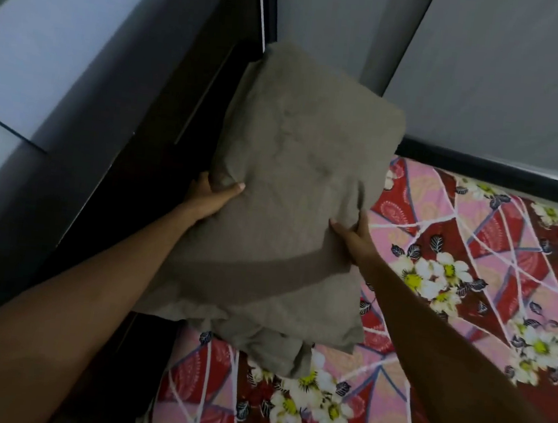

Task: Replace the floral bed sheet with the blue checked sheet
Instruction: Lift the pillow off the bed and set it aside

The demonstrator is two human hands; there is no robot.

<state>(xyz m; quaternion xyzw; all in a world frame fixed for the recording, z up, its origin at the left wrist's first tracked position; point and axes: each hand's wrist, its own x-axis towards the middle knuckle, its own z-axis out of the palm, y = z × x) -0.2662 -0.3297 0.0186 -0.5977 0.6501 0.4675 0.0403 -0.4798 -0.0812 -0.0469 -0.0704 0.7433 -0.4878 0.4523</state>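
Observation:
A grey-brown pillow [290,185] is held up over the left edge of the bed. My left hand [212,195] grips its left side, thumb on the front. My right hand [354,233] grips its right side. The floral bed sheet [468,300], red and pink with white flowers, covers the mattress below and to the right of the pillow. No blue checked sheet is in view.
A dark wooden bed frame or headboard [160,150] runs along the left of the mattress. Grey walls [508,80] meet in a corner behind the pillow. A dark edge [499,169] borders the far side of the bed. Pale panels [46,49] lie at far left.

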